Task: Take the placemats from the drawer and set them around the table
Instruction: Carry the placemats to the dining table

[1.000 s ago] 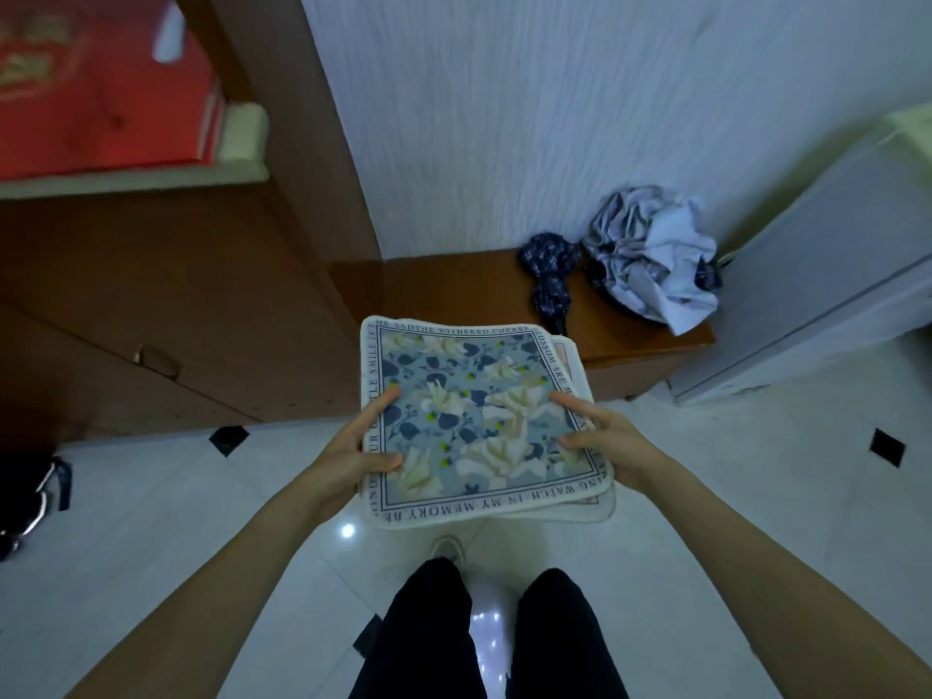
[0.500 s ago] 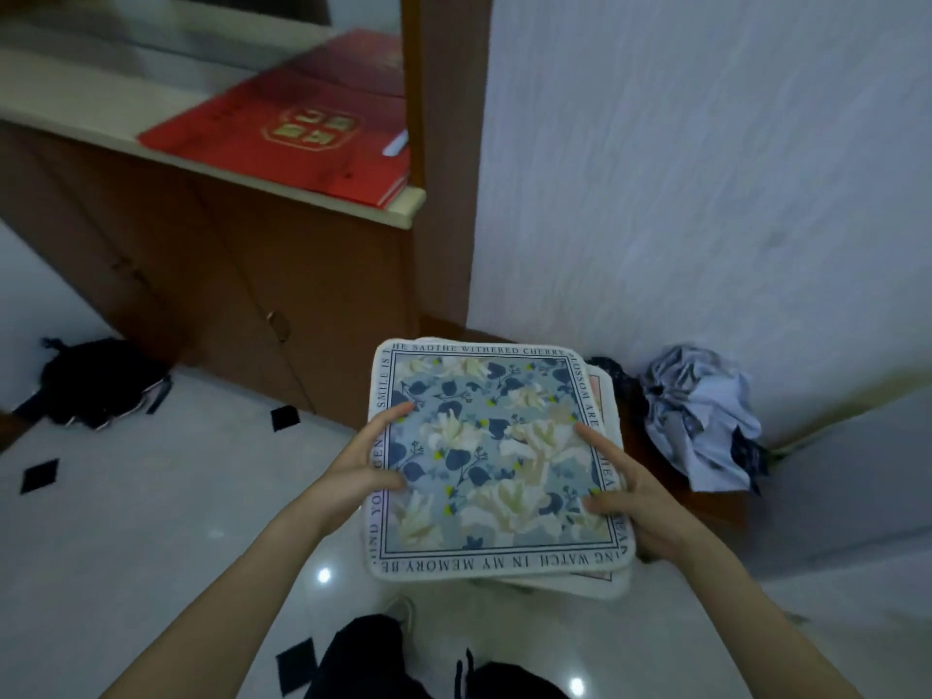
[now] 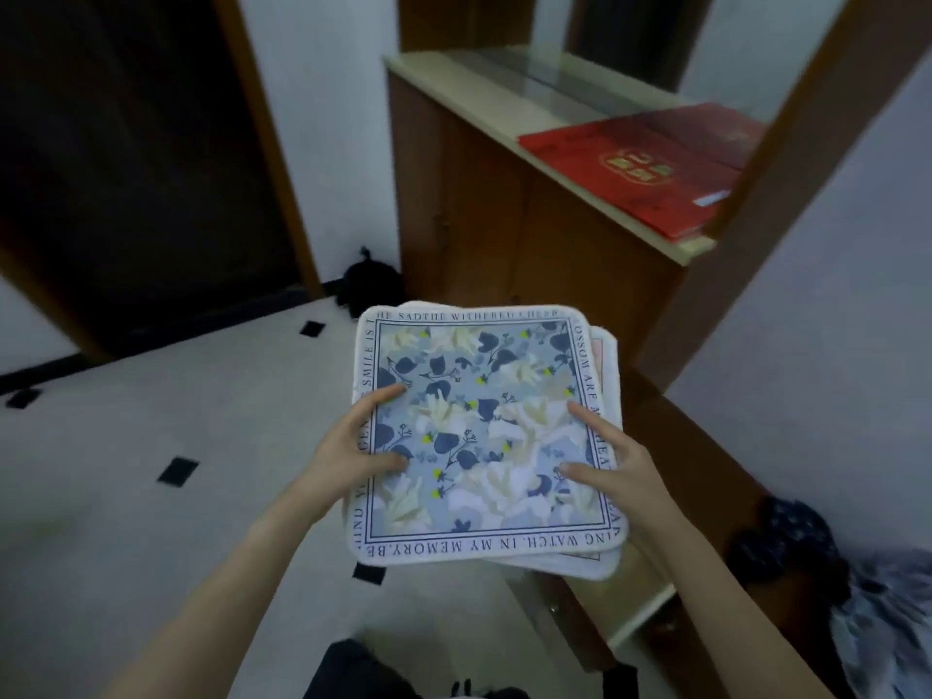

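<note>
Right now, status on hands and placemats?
Left hand and right hand both gripping placemat stack, chest-high. No table in view. Wooden cabinet ahead; floor path open.

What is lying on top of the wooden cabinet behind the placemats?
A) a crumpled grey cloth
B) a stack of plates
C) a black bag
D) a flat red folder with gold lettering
D: a flat red folder with a gold emblem lies on the pale top of the wooden cabinet, beyond the placemats that both hands hold.
</note>
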`<action>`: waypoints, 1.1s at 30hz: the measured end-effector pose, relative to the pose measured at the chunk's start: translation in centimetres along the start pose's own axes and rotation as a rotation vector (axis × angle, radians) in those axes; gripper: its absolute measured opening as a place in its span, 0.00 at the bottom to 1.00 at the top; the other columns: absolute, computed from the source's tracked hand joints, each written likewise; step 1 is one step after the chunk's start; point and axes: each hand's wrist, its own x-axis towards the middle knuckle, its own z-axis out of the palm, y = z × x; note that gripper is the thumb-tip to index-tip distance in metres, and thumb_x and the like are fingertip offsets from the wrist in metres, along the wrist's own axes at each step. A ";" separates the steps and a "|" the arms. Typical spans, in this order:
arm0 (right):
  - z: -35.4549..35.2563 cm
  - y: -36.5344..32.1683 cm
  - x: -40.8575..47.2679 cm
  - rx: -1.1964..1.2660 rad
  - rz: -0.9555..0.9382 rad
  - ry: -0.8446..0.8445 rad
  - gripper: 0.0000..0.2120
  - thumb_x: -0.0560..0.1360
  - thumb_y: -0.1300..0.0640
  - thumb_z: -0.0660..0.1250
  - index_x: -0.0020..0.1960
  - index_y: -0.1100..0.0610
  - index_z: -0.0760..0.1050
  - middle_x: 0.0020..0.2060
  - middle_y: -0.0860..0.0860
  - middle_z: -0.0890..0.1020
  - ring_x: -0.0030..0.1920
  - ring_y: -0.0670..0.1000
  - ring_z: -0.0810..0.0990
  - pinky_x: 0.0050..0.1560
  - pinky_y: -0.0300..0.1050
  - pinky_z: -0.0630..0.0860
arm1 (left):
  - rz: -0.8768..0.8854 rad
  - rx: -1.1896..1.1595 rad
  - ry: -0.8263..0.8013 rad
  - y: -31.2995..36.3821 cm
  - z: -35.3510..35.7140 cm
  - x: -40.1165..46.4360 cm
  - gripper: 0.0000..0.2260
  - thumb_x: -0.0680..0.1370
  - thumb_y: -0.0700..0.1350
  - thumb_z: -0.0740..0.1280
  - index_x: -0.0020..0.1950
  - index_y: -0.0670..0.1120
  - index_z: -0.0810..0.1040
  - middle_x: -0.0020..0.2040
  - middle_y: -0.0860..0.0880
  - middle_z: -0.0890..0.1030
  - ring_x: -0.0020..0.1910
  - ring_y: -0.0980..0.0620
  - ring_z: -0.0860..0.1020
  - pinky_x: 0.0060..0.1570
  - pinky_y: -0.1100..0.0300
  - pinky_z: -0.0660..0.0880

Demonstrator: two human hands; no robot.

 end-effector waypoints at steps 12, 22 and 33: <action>27.6 -1.0 7.2 -0.152 -0.063 -0.339 0.30 0.65 0.68 0.78 0.58 0.40 0.80 0.59 0.50 0.80 0.52 0.53 0.83 0.45 0.53 0.83 | -0.041 0.003 0.506 -4.6 -23.7 -10.3 0.24 0.68 0.34 0.75 0.57 0.57 0.77 0.61 0.64 0.74 0.53 0.56 0.80 0.50 0.57 0.80; 48.6 -2.4 13.7 -0.272 -0.109 -0.546 0.26 0.64 0.65 0.79 0.57 0.44 0.82 0.59 0.42 0.79 0.60 0.40 0.78 0.60 0.42 0.76 | -0.108 -0.044 0.802 -8.1 -40.1 -14.8 0.24 0.67 0.32 0.75 0.56 0.53 0.78 0.59 0.55 0.78 0.48 0.61 0.81 0.46 0.65 0.78; 69.1 -7.4 31.6 -0.294 -0.166 -0.790 0.27 0.65 0.66 0.79 0.60 0.46 0.80 0.56 0.38 0.78 0.53 0.36 0.78 0.47 0.34 0.79 | -0.166 -0.097 1.099 -9.4 -56.9 -5.7 0.24 0.66 0.34 0.76 0.55 0.57 0.79 0.59 0.56 0.78 0.50 0.55 0.81 0.48 0.59 0.79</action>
